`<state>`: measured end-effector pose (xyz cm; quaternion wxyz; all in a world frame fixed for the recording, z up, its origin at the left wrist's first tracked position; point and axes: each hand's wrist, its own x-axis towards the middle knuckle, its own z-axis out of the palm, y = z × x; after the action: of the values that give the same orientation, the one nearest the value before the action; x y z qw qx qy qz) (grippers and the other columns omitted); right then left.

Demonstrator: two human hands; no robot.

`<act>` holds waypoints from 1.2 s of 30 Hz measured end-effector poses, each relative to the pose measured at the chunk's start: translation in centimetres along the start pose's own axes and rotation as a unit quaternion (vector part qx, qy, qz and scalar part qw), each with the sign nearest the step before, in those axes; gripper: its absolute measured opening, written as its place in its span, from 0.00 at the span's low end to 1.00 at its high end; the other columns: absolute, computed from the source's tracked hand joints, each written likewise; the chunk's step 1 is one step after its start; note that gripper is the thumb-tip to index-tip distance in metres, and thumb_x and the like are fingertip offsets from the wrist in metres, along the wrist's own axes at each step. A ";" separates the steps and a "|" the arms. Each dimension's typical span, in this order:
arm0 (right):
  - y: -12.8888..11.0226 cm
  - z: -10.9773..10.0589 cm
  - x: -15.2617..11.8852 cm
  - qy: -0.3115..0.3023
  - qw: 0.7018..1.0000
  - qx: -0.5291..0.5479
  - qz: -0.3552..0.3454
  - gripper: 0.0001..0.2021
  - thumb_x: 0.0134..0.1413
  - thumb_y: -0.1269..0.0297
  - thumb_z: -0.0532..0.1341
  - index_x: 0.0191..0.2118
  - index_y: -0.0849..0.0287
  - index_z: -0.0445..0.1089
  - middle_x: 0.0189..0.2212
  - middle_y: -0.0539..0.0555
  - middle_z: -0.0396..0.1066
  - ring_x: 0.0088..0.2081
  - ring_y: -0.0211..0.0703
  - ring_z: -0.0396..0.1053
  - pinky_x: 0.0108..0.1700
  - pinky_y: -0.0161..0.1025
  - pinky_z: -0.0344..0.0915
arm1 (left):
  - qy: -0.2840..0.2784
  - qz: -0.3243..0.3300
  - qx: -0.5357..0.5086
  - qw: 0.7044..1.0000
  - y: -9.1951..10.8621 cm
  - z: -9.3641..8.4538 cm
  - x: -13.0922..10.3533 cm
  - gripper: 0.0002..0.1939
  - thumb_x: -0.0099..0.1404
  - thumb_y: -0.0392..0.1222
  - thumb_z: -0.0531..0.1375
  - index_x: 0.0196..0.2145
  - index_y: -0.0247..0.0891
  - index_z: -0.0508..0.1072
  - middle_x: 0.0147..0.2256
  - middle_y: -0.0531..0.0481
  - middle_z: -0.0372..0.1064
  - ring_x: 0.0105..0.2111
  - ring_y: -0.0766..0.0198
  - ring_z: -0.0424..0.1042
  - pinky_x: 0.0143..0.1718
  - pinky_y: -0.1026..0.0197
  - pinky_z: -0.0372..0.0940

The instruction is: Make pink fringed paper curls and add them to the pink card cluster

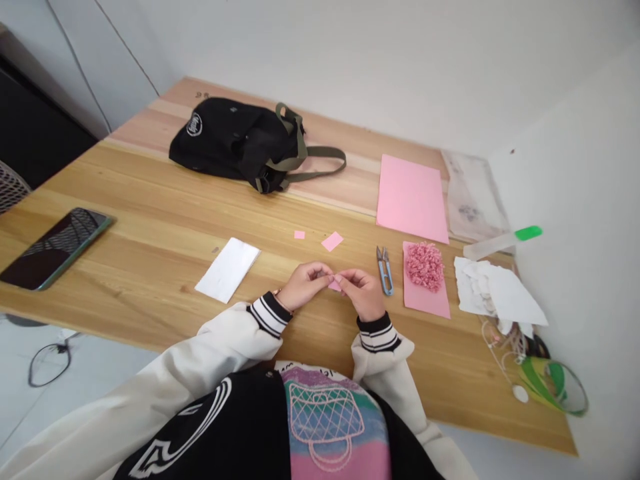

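We see the work partway along, as far as we can judge: a small pink piece [335, 285] is being handled between the two hands, in front of the body and just above the table [150, 267]. The fingers of the left hand [306, 283] pinch one side of it, and those of the right hand [365, 290] pinch the other — thumbs nearly meeting. Whether it is folded, we cannot tell.

Beyond the hands lie two loose bits, a small pink square [299, 235] and a larger pink rectangle [333, 241], both apparently cut and not in use. The large pink sheet [413, 197] looks mostly whole, so plenty of material seems left.

Just beside the right hand we find blue-handled snips [385, 270], then a pink yarn bundle [425, 267] resting on a pink card [425, 305], with white paper scraps [517, 293] farther right. White paper [227, 270] lies left of the hands; a phone [55, 248] and a black bag [230, 143] sit well apart — we see nothing blocking the fingers.
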<state>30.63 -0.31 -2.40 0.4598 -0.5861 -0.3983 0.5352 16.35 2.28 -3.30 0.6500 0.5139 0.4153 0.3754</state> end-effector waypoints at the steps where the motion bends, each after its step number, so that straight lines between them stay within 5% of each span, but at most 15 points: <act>1: -0.1 0.0 0.0 0.002 1.000 -0.002 0.001 0.12 0.33 0.57 0.67 0.23 0.61 0.70 0.18 0.49 0.69 0.19 0.33 0.62 0.24 0.33 0.61 | 0.001 -0.004 0.001 1.000 0.1 0.0 0.0 0.08 0.51 0.41 0.60 0.25 0.33 0.70 0.24 0.52 0.67 0.26 0.68 0.64 0.32 0.65 0.59; 19: 2.0 0.0 1.4 0.001 1.000 0.024 0.000 0.22 0.25 0.47 0.69 0.20 0.63 0.67 0.13 0.47 0.64 0.17 0.30 0.55 0.21 0.32 0.53 | 0.023 -0.014 0.003 1.000 -1.1 0.3 0.5 0.07 0.48 0.45 0.60 0.20 0.40 0.68 0.19 0.54 0.61 0.22 0.65 0.58 0.28 0.61 0.55; 36: 0.9 0.2 1.1 -0.039 0.996 0.076 0.013 0.24 0.14 0.50 0.71 0.18 0.61 0.63 0.15 0.45 0.66 0.20 0.34 0.65 0.30 0.38 0.65 | -0.011 0.049 0.057 0.997 -1.5 -0.1 -0.1 0.11 0.52 0.46 0.61 0.26 0.33 0.70 0.24 0.51 0.67 0.27 0.67 0.64 0.32 0.64 0.59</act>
<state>30.50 0.50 -3.54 0.4802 -0.5334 -0.3661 0.5924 16.30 1.91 -4.76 0.6050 0.5738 0.4035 0.3767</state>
